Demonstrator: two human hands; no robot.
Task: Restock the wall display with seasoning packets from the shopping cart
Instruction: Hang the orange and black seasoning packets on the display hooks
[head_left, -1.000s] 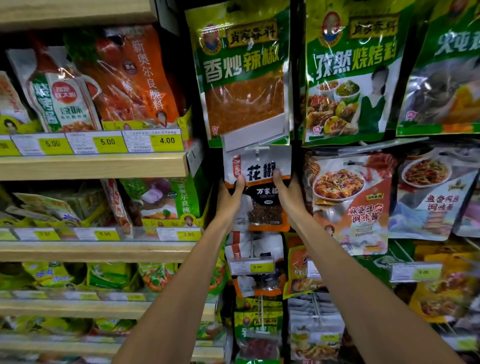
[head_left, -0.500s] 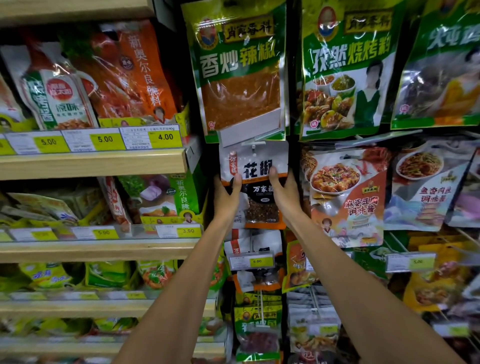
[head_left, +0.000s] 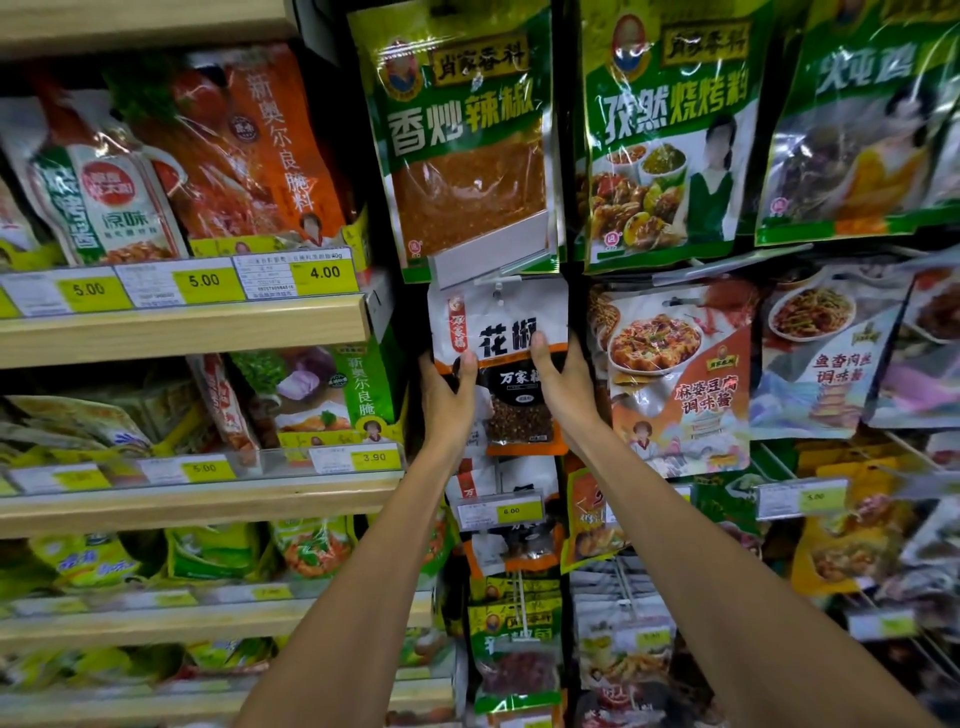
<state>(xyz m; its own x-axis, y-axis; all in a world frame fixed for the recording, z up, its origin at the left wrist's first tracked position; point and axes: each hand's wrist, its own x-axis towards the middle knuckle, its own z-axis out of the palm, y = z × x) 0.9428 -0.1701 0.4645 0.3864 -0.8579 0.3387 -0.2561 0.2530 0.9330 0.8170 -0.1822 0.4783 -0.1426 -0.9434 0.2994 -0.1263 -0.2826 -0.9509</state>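
A white, orange and black peppercorn seasoning packet (head_left: 511, 317) hangs at a wall hook (head_left: 497, 296) in the middle of the display. My left hand (head_left: 448, 397) grips its left edge, thumb on the front. My right hand (head_left: 563, 387) grips its right edge, thumb over the printed characters. Both arms reach up from below. The packet's top hole sits at the hook under a tilted white label holder (head_left: 491, 249). More packets of the same kind hang below (head_left: 511, 540). The shopping cart is out of view.
Large green packets (head_left: 467, 135) hang above, and tofu-sauce packets (head_left: 680, 379) hang to the right. Wooden shelves (head_left: 182, 332) with price tags and bagged seasonings fill the left side. Hooks with yellow price tags (head_left: 501, 512) stick out below the hands.
The view has shifted slightly. Both hands keep their hold on the packet at the hook, and the packet sits in about the same spot.
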